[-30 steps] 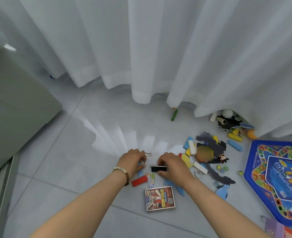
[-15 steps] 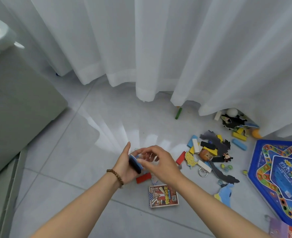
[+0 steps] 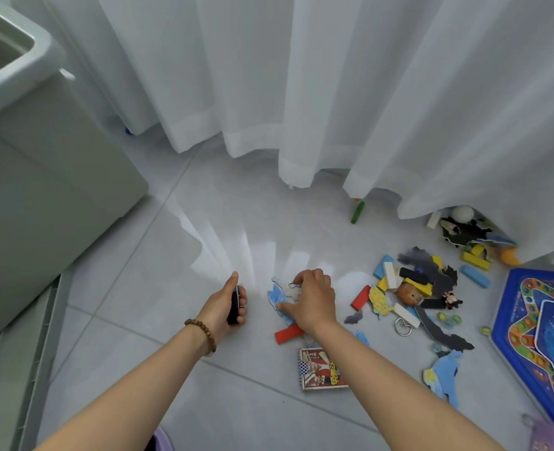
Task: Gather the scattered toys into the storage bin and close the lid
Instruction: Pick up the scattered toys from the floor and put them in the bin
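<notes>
So, tiny-toy cleanup, bin (image 3: 46,43) open at the upper left

The left hand (image 3: 222,309) has its fingers (image 3: 242,301) curled round a dark block (image 3: 235,304); the right hand (image 3: 311,302) is bent down over a wire clip (image 3: 293,284) and a blue cutout (image 3: 276,297) on the floor (image 3: 204,255), can't tell if it's pinched either. Toys (image 3: 409,288) lie mid-right by the curtain (image 3: 334,92), well apart from the bin. All light, I'd guess: blocks stiff, grab the long sides; cutouts thin, need an edge lifted. Bin's inside mostly out of view.

Taking the curtain (image 3: 334,92) as your mark: the storage bin (image 3: 41,206) stands left of it, the toy pile (image 3: 412,288) lies on the floor (image 3: 171,255) before its hem, the game board (image 3: 513,336) before its right end, and the card box (image 3: 321,369) farther out, nearer you.
</notes>
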### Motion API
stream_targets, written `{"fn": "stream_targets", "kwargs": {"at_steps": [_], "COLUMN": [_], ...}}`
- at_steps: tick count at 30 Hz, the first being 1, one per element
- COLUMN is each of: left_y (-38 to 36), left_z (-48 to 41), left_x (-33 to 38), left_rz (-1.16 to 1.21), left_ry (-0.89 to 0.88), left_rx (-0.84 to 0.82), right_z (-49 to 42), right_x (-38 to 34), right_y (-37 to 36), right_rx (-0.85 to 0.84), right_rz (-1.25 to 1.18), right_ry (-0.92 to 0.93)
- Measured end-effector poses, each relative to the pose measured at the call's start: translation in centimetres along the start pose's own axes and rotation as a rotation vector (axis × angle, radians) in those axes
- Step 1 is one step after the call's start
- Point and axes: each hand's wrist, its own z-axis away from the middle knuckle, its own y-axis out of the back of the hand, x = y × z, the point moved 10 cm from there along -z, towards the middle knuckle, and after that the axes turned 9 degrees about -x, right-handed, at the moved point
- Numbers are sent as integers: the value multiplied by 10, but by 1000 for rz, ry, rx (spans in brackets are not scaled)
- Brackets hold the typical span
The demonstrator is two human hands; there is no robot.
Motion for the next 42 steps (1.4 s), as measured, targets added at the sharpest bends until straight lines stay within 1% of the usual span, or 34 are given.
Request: {"fn": "stream_targets", "kwargs": {"at_steps": [3, 5, 10, 16, 21, 31, 38, 42], "left_y": [0, -1, 7, 11, 13, 17, 19, 20], "left_z": [1, 1, -3, -5, -4, -4, -1, 1], "left_x": [1, 3, 6, 4, 4, 5, 5, 7], "left_rz": [37, 47, -86, -68, -76, -69, -49, -35], "left_ry": [3, -8, -85, -95, -99, -94, -99, -110], "left_rx": [-28, -35, -18, -19, -14, -10, -12, -6], "right_z": [0, 3, 9, 8, 7, 15, 16, 17], "right_x": [0, -4, -8, -15, -12, -9, -7, 2], "right_y": [-4, -8, -11, -19, -19, -17, -18, -13], "right_rx": [2, 17, 19, -15, -14, -21, -85, -63], "right_rz": [-41, -89, -170, -75, -110, -179, -252, -247], "right_ry": [-36, -23, 5, -14, -47, -10, 10, -41]}}
